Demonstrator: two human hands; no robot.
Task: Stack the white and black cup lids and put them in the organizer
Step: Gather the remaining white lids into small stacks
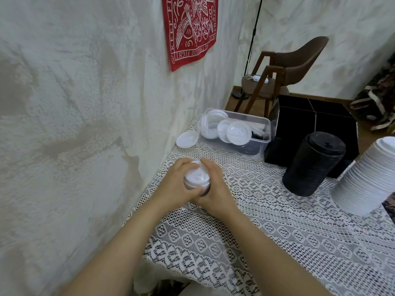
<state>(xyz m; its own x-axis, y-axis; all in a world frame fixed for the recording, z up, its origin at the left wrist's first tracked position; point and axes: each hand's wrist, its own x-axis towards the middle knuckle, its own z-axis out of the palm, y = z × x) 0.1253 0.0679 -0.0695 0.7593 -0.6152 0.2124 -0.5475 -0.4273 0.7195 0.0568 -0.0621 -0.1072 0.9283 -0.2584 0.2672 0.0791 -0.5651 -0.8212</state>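
**A:** Left hand (173, 184) and right hand (213, 189) both grip a small lid stack (197, 178) on the tabletop (277, 221), white lid on top and dark ones beneath.

**B:** Roughly midway, I'd say. The tall black stack (314, 165) and the white stack (367, 178) stand at three o'clock. Loose lids still fill the clear bin (266, 135) at one o'clock.
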